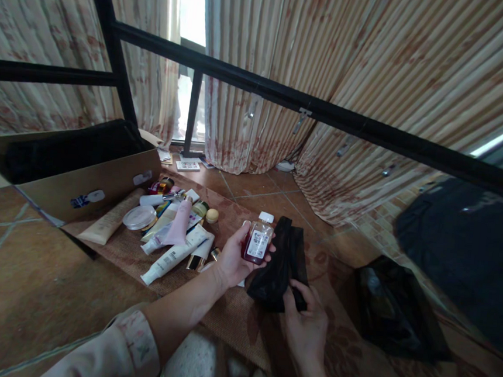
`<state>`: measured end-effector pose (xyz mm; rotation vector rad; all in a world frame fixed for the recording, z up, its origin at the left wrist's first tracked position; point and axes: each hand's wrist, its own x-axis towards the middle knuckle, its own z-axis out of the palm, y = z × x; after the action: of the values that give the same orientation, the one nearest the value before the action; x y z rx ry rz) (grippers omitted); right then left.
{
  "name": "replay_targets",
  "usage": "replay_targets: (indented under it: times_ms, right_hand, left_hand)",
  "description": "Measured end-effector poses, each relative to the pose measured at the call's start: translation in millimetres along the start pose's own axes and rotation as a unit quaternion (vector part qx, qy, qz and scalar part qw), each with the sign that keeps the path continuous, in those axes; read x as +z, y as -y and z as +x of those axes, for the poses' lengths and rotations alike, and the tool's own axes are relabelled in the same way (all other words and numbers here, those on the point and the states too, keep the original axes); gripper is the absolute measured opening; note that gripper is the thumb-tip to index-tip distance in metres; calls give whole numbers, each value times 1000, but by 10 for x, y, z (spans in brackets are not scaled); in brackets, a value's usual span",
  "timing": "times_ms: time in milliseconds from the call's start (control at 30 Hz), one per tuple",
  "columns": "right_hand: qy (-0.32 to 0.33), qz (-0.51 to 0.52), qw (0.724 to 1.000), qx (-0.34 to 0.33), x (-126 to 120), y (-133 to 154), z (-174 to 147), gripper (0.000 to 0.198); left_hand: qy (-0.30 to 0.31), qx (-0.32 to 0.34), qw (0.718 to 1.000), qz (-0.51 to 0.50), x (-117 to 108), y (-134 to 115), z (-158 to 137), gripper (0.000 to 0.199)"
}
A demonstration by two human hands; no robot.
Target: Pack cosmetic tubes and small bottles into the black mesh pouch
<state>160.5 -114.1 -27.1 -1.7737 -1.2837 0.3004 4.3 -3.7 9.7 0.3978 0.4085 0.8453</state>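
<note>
In my left hand is a small clear bottle of dark red liquid with a white cap and a white label, held upright with the fingers round it. Just right of it, my right hand pinches the near edge of a black mesh bag, which lies partly collapsed on the brown cloth. To the left lies a pile of cosmetics: a pink tube, a white tube, a beige tube and a round clear-lidded jar.
A cardboard box holding something black stands at the left. Another black bag lies at the right, near a dark fabric bulk. A black metal rail crosses in front of striped curtains.
</note>
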Motion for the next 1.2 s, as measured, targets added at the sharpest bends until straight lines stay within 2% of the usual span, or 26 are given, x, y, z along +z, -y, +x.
replay_targets:
  times_ms: [667,1200]
  right_hand:
    - [1,4,1000,16,5,18,6,31]
    - [-6,-14,1000,-2,9,-2,5,31]
  left_hand:
    - [-7,12,1000,6,-49,31,33,53]
    - [-3,15,1000,8,-30,29,20,54]
